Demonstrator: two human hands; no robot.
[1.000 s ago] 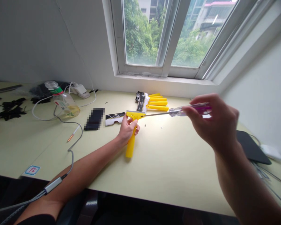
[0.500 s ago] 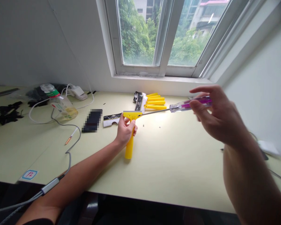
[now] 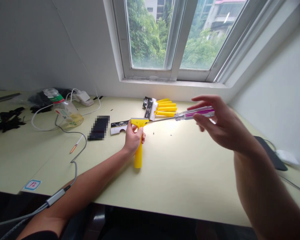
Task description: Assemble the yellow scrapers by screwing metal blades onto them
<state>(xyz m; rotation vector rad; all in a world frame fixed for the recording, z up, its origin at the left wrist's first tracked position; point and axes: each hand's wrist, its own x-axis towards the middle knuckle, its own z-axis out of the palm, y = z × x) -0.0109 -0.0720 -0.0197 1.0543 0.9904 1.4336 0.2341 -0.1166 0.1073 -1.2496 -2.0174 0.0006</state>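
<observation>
My left hand (image 3: pixel 134 137) is closed around the neck of a yellow scraper (image 3: pixel 138 158), its handle hanging down and its wide head with a grey blade edge on top. In my right hand (image 3: pixel 217 128) is a screwdriver (image 3: pixel 187 114) with a clear and purple handle, pinched by the thumb and fingers. Its long shaft points left, and the tip meets the right end of the scraper's head. Two tiny metal pieces, perhaps screws, lie on the table: one piece (image 3: pixel 153 133) close to the scraper, another piece (image 3: pixel 171 135) further right.
Several yellow-handled scrapers (image 3: pixel 166 108) with black-and-white card sleeves lie near the window. A loose card sleeve (image 3: pixel 117 127) and a pixelated dark object (image 3: pixel 99 128) are left of my hand. Further left are a tilted bottle (image 3: pixel 70 115), cables and a cigarette (image 3: pixel 76 144). A phone (image 3: pixel 273 155) lies right.
My right hand and the screwdriver have shifted left and slightly, with the fingers around the handle in a changed pose. The scraper in my left hand stays nearly in place.
</observation>
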